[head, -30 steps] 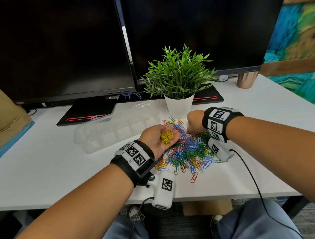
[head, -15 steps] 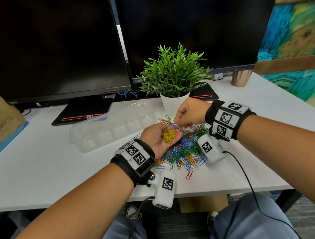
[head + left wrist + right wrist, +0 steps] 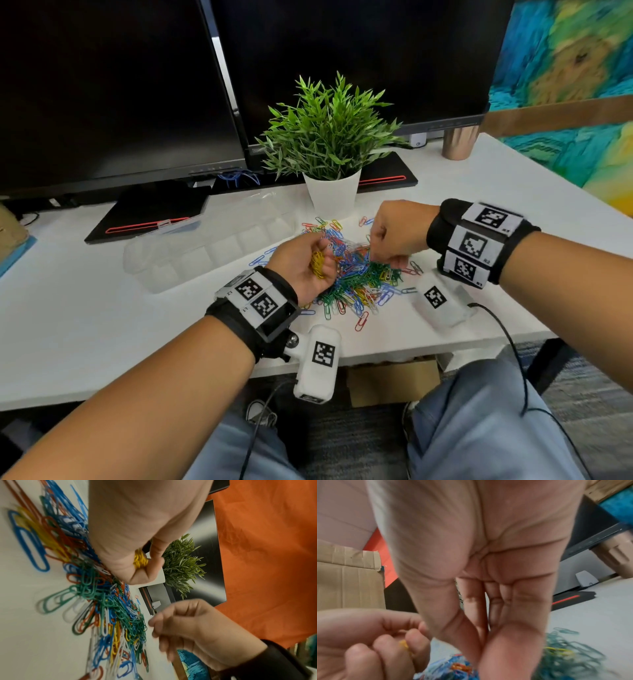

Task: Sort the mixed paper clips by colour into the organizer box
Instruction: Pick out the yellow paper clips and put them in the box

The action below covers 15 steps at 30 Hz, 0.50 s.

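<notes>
A heap of mixed paper clips (image 3: 356,284) in blue, green, red, yellow and white lies on the white desk in front of the plant pot. My left hand (image 3: 298,263) hovers over the heap's left side, palm turned inward, fingers curled round a bunch of yellow clips (image 3: 318,263), also visible in the left wrist view (image 3: 140,559). My right hand (image 3: 394,236) is over the heap's far right part, its fingers pointing down into the clips (image 3: 111,608). Its fingertips are blurred, so a hold is unclear. The clear organizer box (image 3: 205,250) lies open to the left of the heap.
A potted plant (image 3: 332,198) stands right behind the heap. Two dark monitors with black bases (image 3: 154,212) fill the back. A copper cup (image 3: 459,144) stands far right and a cardboard box (image 3: 10,226) at the left edge. A loose red clip (image 3: 361,322) lies toward the desk's front edge.
My right hand came from the heap to my left palm, then went back right and down into the heap. My left hand curled tighter round the yellow clips.
</notes>
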Available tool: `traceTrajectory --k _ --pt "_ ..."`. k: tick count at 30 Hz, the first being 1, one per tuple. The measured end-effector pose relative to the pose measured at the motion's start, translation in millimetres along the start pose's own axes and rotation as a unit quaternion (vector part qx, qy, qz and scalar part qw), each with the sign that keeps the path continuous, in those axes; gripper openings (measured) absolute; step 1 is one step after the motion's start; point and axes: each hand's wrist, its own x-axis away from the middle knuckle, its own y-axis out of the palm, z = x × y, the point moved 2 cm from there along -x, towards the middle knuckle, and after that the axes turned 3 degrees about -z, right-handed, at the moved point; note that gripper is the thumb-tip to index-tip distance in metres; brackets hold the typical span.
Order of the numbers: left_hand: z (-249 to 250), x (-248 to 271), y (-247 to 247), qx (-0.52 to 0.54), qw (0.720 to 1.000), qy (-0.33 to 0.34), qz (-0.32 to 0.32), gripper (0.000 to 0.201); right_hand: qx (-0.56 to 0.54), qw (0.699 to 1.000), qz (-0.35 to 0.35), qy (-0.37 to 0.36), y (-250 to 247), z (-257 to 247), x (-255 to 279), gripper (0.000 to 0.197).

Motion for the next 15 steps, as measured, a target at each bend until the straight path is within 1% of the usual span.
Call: traceTrajectory --k 1,3,8,12,15 --pt "0 0 0 -0.018 1.0 -0.005 -0.005 0.029 0.027 0.999 -0.014 0.016 3 4 4 0.014" --pt "0 2 1 -0.041 0.999 -0.008 -0.015 0.031 0.039 0.998 -0.018 0.036 9 11 9 0.015" --pt "-3 4 4 -0.044 0.999 -0.005 -0.028 0.033 0.039 0.998 0.025 0.043 19 18 8 0.022" --pt "-3 5 7 -0.034 0.999 0.006 -0.008 0.028 0.053 0.997 0.031 0.04 20 18 2 0.018" --pt "-4 4 8 -0.034 0.999 0.006 -0.012 0.026 0.086 0.995 0.037 0.036 19 16 0 0.016"
